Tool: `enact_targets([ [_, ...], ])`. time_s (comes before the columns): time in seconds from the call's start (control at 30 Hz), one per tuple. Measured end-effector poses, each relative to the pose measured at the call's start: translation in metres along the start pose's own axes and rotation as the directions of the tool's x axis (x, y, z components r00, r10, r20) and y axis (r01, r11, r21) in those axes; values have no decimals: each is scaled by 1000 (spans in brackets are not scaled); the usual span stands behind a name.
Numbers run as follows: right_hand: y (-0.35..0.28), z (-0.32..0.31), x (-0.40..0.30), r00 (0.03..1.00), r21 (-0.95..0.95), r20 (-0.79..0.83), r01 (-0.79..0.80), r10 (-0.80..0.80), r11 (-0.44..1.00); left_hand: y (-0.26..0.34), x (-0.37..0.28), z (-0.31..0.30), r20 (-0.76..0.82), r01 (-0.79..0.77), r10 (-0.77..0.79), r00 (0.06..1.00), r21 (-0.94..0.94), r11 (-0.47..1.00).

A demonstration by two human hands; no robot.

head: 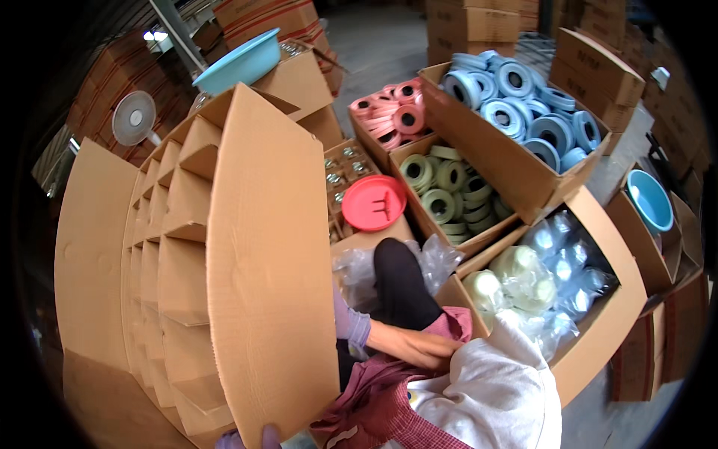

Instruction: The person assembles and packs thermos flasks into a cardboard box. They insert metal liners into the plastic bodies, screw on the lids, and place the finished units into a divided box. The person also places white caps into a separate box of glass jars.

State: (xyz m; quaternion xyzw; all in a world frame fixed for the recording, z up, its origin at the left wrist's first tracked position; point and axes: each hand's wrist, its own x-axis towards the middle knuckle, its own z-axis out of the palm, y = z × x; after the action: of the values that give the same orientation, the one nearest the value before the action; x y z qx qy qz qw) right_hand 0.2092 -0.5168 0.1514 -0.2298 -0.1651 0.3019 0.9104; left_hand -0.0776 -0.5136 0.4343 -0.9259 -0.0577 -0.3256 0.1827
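Note:
A large open cardboard carton [275, 269] with a grid of cardboard dividers [185, 252] is tilted up on its side before me, its openings facing left. At the bottom edge my left hand [249, 438], in a purple glove, grips the corner of the carton's near flap, fingertips showing. My right hand [349, 322] wears a purple glove too. It reaches behind the carton, so its fingers are hidden. The visible cells look bare. Just beyond, a red round plastic dish [373, 188] holding small dark red pieces rests on a divided carton of glass jars [350, 160].
Cartons hold pink [392, 112], green [443, 191] and blue ring-shaped parts [516, 106]. At right, another carton holds bagged pale green and blue plastic items [538, 275]. Blue basins [241, 62] stand on cartons left and right. A fan [134, 118] and stacked cartons [471, 31] lie farther back.

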Motion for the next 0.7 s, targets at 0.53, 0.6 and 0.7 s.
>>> enact_targets([
  [0.53,-330,105,-54,866,-292,304,480,-396,827,-17,114,59,-576,-13,-246,780,-408,913],
  [0.6,-375,121,-56,865,-366,307,493,-398,790,-22,188,80,-525,-246,-415,743,-791,561],
  [0.7,-439,114,-58,857,-294,359,481,-371,826,-56,314,71,-272,-305,-282,920,-949,-79],
])
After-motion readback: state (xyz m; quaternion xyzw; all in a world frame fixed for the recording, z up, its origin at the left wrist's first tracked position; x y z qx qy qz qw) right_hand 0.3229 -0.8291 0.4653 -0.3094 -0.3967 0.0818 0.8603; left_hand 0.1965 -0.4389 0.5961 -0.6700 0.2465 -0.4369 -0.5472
